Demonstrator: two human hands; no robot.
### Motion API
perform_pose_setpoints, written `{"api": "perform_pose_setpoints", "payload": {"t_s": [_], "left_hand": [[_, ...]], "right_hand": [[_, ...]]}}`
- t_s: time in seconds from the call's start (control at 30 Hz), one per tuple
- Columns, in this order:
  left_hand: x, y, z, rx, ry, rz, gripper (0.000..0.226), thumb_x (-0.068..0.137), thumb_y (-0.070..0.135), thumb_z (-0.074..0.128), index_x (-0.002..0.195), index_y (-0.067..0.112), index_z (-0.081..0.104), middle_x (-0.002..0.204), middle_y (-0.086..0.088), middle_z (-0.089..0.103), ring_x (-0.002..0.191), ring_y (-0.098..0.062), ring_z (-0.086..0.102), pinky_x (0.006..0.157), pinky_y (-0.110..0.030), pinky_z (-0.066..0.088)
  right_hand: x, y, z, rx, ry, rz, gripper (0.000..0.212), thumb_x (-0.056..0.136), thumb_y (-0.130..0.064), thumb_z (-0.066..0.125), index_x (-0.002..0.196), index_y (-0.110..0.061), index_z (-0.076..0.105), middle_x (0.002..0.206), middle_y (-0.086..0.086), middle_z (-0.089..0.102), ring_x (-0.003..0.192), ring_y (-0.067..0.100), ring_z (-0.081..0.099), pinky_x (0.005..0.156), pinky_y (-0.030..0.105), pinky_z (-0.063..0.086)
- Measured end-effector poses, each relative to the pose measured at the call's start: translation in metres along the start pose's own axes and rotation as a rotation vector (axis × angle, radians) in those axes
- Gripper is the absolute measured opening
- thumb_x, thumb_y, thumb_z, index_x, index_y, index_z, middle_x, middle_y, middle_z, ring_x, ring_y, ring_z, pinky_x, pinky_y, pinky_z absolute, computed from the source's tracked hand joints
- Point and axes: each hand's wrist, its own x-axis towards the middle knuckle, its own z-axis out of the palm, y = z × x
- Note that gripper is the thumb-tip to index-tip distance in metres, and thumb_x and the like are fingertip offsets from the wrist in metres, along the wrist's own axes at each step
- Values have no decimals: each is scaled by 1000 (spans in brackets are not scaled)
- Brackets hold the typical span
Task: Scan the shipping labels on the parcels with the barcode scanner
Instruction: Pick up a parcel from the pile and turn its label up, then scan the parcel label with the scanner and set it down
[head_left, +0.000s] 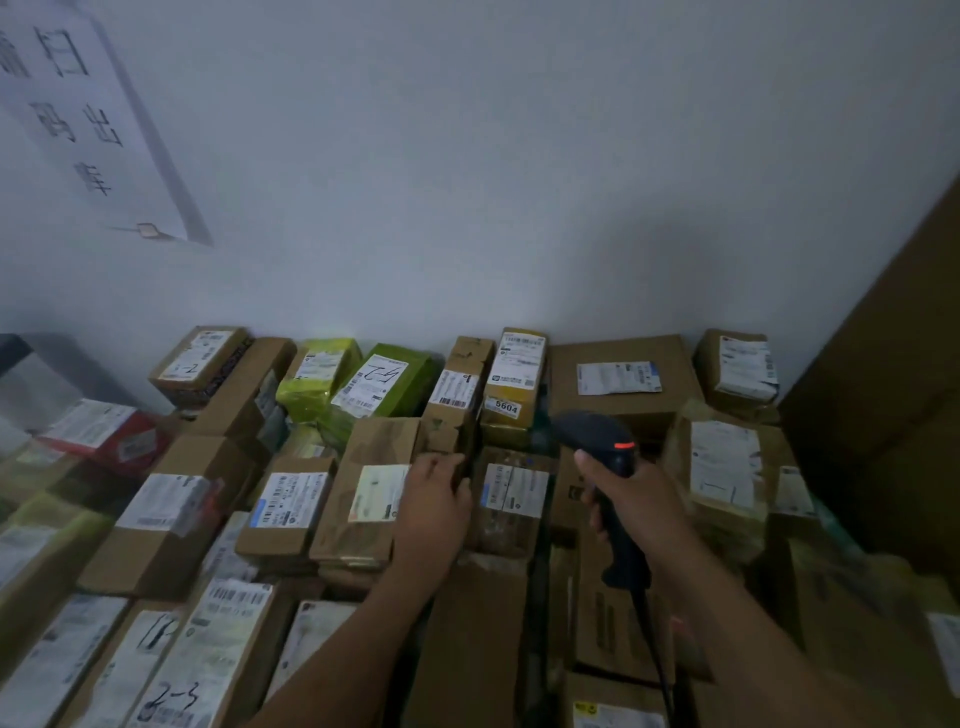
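Fingers (589, 467) grip scanner (597, 431) (parcels (618, 379) packed against wall (467, 182)).

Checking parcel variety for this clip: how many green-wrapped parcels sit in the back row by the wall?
2. A yellow-green parcel lies just left of a darker green parcel, side by side mid-row. More may be hidden underneath in the dim light.

right hand (631, 496) grips barcode scanner (605, 447) over parcels (291, 506).

Body in view: left hand (434, 501) and right hand (636, 496), both bare; forearms (727, 587) uncovered all the way to the near edge.
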Motion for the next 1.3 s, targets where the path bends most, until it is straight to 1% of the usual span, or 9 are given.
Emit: {"api": "perform_pose_setpoints", "payload": {"t_s": [0.07,0.2,0.27,0.43,0.63,0.77,0.97,1.13,1.3], "left_hand": [[14,7,27,8,-166,-11,33,97,23,57,129,14,59,126,-3,54,117,-20,53,93,-24,38],[38,-3,77,170,-526,-178,53,95,37,61,138,11,46,136,-10,50,126,-25,50,103,-33,41],[45,-14,88,279,-613,-188,58,95,43,60,142,12,45,141,-10,50,128,-25,50,106,-34,40],[54,-8,85,187,-755,-189,51,95,33,64,141,17,49,143,-7,53,131,-24,49,107,-33,39],[45,6,66,-27,-695,-318,48,93,11,66,137,9,49,138,-9,55,130,-24,50,105,-32,40],[46,-6,56,-204,-762,-463,70,86,5,72,146,13,36,137,-9,53,123,-25,52,106,-37,44],[50,-17,64,-451,-815,-640,98,82,-6,71,154,21,10,109,2,56,114,-26,54,101,-43,49],[50,-23,63,-323,-807,-560,107,78,8,80,154,25,7,124,1,55,124,-27,51,109,-47,43],[44,-21,58,-226,-698,-455,94,77,27,83,152,21,26,140,-4,52,115,-17,52,98,-32,46]], "right_hand": [[9,12,-6,-4,1,26,40,87,-40,68,76,-2,66,63,12,64,53,24,59,53,32,47],[22,34,-17,61,22,64,34,88,-38,68,80,-4,66,58,5,63,49,20,58,50,30,46],[25,39,-21,114,28,93,34,87,-39,68,85,-5,66,63,7,66,51,21,58,50,30,47],[31,43,-23,147,-25,126,40,86,-42,68,84,-1,67,67,11,68,52,21,58,52,31,47],[34,44,-20,149,-78,120,40,85,-43,68,76,-3,67,68,13,66,51,22,56,47,28,45],[36,44,-17,152,-92,118,39,85,-40,68,74,-3,66,65,12,65,47,22,54,45,28,44],[37,44,-17,154,-110,100,37,87,-38,67,75,-2,65,59,8,63,43,17,53,41,26,42],[36,44,-17,144,-129,108,34,85,-41,66,83,-6,66,63,6,66,46,19,54,42,26,43],[34,41,-18,128,-138,113,37,86,-41,66,84,-4,66,64,7,65,47,19,54,44,27,44]]}}
